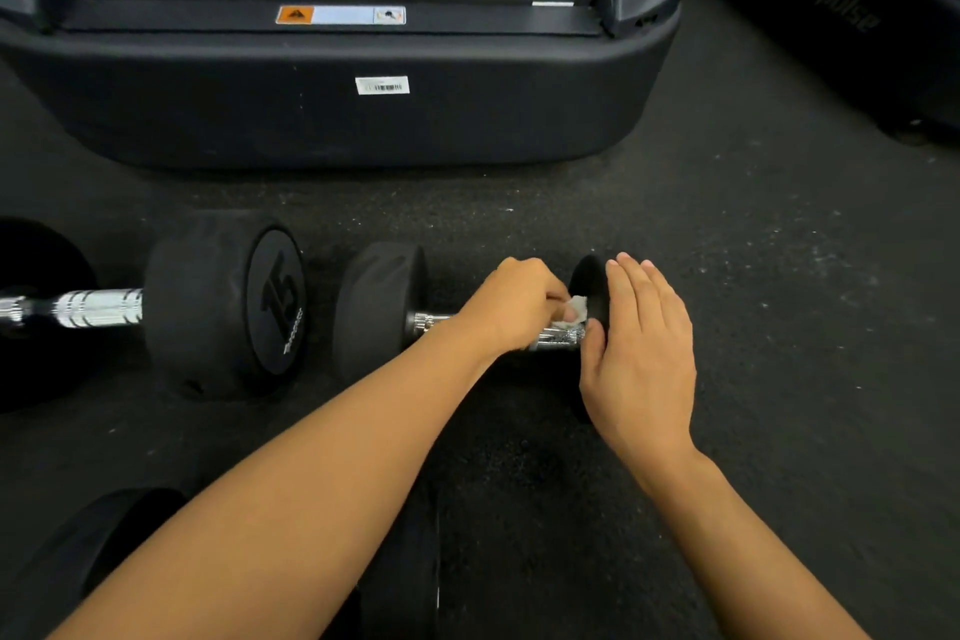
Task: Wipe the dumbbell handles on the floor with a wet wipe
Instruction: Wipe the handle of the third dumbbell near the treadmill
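treadmill (332, 120) behind, bigger dumbbell (218, 301) left

Dark speckled rubber floor (753, 276); a black treadmill base (332, 120) behind, perhaps another machine (857, 16) beside it.

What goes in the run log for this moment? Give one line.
left hand: grips wet wipe on dumbbell handle | right hand: flat against end weight | phase: wiping

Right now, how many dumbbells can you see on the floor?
3, perhaps more out of frame. A small dumbbell at center, being wiped; a larger dumbbell marked 15 to its left, cut by the frame edge; a third dumbbell nearest, mostly hidden under the forearms.
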Demonstrator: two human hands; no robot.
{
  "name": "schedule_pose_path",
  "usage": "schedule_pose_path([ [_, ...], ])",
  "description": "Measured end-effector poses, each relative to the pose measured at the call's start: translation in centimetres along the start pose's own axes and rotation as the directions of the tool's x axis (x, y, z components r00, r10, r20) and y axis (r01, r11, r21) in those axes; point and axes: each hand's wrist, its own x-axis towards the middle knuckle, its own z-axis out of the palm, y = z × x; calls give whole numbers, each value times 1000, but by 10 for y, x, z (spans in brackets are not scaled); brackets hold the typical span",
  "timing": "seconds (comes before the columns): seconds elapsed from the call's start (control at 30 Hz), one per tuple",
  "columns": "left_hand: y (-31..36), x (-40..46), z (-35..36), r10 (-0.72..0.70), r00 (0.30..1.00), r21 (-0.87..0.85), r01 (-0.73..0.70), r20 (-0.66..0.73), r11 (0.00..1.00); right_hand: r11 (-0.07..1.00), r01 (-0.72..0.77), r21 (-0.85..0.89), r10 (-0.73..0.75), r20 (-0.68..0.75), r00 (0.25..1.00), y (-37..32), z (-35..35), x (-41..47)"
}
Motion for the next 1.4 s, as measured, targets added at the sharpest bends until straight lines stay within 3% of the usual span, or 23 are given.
schedule_pose_path([
  [0.07, 0, -2, 2, -6, 1000, -50, 5, -25, 999, 1000, 2, 0, -2, -13, 1000, 0, -1, -1],
  [0.23, 9, 11, -5, -98, 992, 106, 89, 83, 990, 1000, 9, 8, -9, -15, 1000, 1, 0, -2],
  [0.4, 9, -10, 6, -11, 999, 174, 18, -38, 985, 1000, 16, 9, -16, -23, 1000, 1, -1, -4],
  [0.5, 9, -5, 0, -42, 999, 130, 44, -17, 991, 1000, 18, 13, -18, -20, 1000, 1, 0, -5],
  [0.57, 12, -1, -1, -33, 999, 222, 37, -23, 974, 1000, 11, 14, -11, -9, 1000, 1, 0, -2],
  [0.7, 2, -25, 23, 259, 943, 369, -168, -211, 914, 1000, 3, 9, -3, -6, 1000, 0, -1, 0],
  [0.83, -33, -40, 41, 615, 721, 556, -383, -319, 738, 1000, 9, 20, -9, -11, 1000, 1, 0, -2],
  [1.07, -25, -32, 30, 705, 682, 561, -512, -196, 651, 1000, 8, 18, -8, -6, 1000, 0, 0, 2],
  [1.23, -33, -39, 33, 709, 674, 579, -499, -209, 645, 1000, 4, 16, -4, -16, 1000, 1, 1, 0],
  [1.33, -31, -33, 36, 760, 617, 589, -542, -205, 599, 999, 7, 33, -7, -14, 1000, 1, 1, 0],
  [1.4, -41, -33, 36, 757, 624, 588, -544, -194, 599, 1000, 11, 25, -10, -10, 1000, 2, 0, 0],
])
